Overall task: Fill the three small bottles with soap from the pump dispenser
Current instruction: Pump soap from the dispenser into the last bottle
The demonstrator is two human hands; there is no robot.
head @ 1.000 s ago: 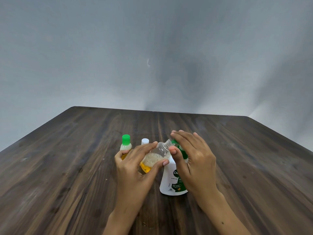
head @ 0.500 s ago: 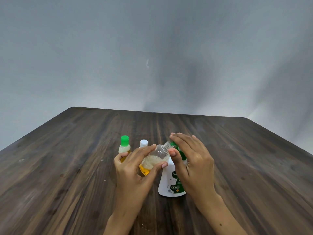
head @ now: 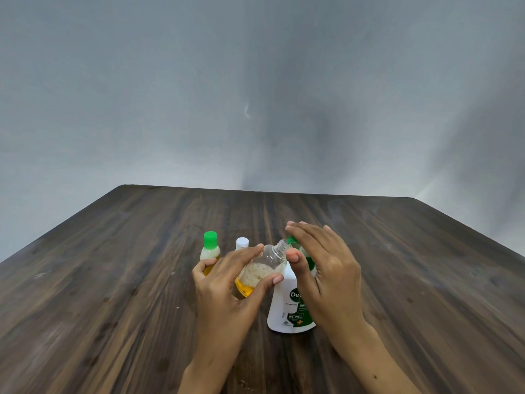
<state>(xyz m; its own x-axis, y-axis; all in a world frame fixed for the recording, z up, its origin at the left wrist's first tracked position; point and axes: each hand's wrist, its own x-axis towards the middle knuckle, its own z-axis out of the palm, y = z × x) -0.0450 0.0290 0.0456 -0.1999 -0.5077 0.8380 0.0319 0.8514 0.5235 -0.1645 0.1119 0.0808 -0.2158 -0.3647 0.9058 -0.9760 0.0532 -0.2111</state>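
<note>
Soap going into the open bottle, neck to nozzle

Bottle (head: 262,270), clear and uncapped, is held tilted off the table, its mouth leaning right toward the green pump head of the dispenser (head: 287,314). It holds foamy soap over a yellow layer and looks only partly full. The left hand (head: 227,288) grips its body, fingers over the top and thumb underneath, probably so the neck stays just under the spout. The right hand (head: 324,268) lies over the pump head with fingers fairly straight, open and pressing rather than clasping, the thumb tip beside the bottle's mouth; likely it steadies the mouth while pumping. The dispenser stands on the table (head: 113,280) about midway across, nearer the front edge. Just behind the left hand stand a green-capped bottle (head: 210,251), already holding soap, and a white-capped bottle (head: 242,242), mostly hidden, so its fill cannot be judged.
</note>
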